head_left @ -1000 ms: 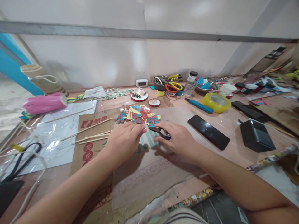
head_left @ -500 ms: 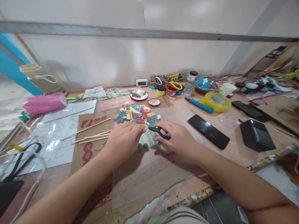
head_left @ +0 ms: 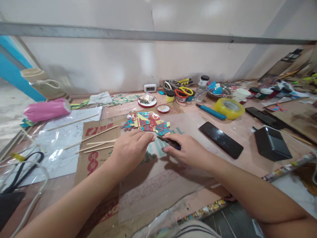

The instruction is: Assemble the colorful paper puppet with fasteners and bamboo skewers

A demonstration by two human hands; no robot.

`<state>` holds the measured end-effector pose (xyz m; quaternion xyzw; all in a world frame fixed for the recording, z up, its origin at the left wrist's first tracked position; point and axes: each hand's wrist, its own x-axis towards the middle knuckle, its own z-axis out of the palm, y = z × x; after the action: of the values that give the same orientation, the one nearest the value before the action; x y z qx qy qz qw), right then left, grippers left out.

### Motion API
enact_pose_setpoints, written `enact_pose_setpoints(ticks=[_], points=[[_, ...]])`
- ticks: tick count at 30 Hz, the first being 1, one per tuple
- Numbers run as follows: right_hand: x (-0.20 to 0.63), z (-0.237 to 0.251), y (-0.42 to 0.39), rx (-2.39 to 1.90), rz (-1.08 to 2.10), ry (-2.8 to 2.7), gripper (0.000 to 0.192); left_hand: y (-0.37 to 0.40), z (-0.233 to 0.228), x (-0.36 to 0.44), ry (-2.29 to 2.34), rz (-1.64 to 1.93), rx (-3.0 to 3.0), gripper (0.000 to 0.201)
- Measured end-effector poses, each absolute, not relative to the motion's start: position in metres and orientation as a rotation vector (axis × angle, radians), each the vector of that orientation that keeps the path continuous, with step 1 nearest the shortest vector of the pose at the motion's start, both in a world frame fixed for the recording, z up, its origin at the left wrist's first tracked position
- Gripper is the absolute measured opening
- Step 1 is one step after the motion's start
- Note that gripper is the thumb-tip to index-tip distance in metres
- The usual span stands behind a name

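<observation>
small dark-handled pliers (head_left: 170, 142) are gripped in the right hand (head_left: 188, 150), while the left hand (head_left: 130, 148) is pinched shut beside colourful painted paper cut-outs (head_left: 147, 121).

Pale glossy wall panels (head_left: 128, 66) with soft glare, grey metal rail (head_left: 148, 34) running across, blue beam (head_left: 15, 72) at left, pinkish cluttered worktable (head_left: 237, 158).

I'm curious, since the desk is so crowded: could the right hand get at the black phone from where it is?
Probably yes: the phone lies flat just beside the right hand, nothing between, though that hand holds small pliers.
</observation>
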<state>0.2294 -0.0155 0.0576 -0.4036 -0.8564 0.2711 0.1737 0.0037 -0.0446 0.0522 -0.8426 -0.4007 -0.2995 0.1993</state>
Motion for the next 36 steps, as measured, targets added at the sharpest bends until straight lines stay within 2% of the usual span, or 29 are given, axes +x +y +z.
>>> enact_pose_setpoints(ticks=[4,8,11,13,19,22,29,36], points=[[0.230,0.063,-0.016,-1.067,1.264,-2.327,0.038,-0.047,0.054,-0.002,-1.046,-0.772,-2.381,0.014],[0.232,0.063,-0.016,-0.960,2.033,-1.979,0.057,-0.051,0.057,-0.005,-0.973,-0.651,-2.382,0.022],[0.232,0.062,-0.015,-0.860,2.197,-1.863,0.064,-0.051,0.057,-0.003,-0.960,-0.650,-2.389,0.020],[0.232,0.062,-0.013,-0.910,2.046,-1.948,0.066,-0.048,0.055,-0.001,-1.027,-0.715,-2.382,0.016],[0.230,0.056,-0.011,-1.066,0.832,-2.322,0.047,-0.043,0.051,0.003,-1.252,-0.888,-2.325,0.020],[0.231,0.052,-0.012,-1.068,0.495,-2.378,0.050,-0.045,0.053,0.004,-1.275,-0.893,-2.358,0.019],[0.233,0.052,-0.012,-1.022,0.281,-2.435,0.056,-0.046,0.057,0.006,-1.206,-0.885,-2.364,0.013],[0.234,0.052,-0.013,-1.030,0.252,-2.447,0.057,-0.047,0.057,0.006,-1.184,-0.851,-2.377,0.021]])
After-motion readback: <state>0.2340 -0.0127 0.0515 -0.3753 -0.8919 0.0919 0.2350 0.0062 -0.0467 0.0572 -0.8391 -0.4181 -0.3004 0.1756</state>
